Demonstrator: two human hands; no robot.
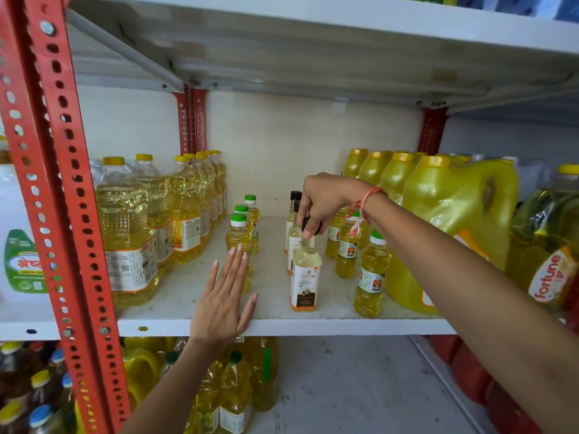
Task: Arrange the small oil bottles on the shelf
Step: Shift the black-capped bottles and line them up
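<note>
On the white shelf [175, 296] stand small oil bottles. A row of three green-capped yellow bottles [241, 233] runs back at centre left. A row of black-capped coconut oil bottles sits in the middle; my right hand [322, 205] grips the black cap of the front coconut oil bottle [304, 277], which stands upright on the shelf. To its right stand more small green-capped bottles [371, 277]. My left hand [224, 299] is flat with fingers apart, over the shelf's front edge, its fingertips against the nearest green-capped bottle.
Large clear oil bottles [131, 233] fill the shelf's left side and big yellow jugs [451, 220] the right. A red perforated upright [62, 214] stands at the left. More bottles [232, 393] sit on the shelf below. The upper shelf [313, 42] hangs close overhead.
</note>
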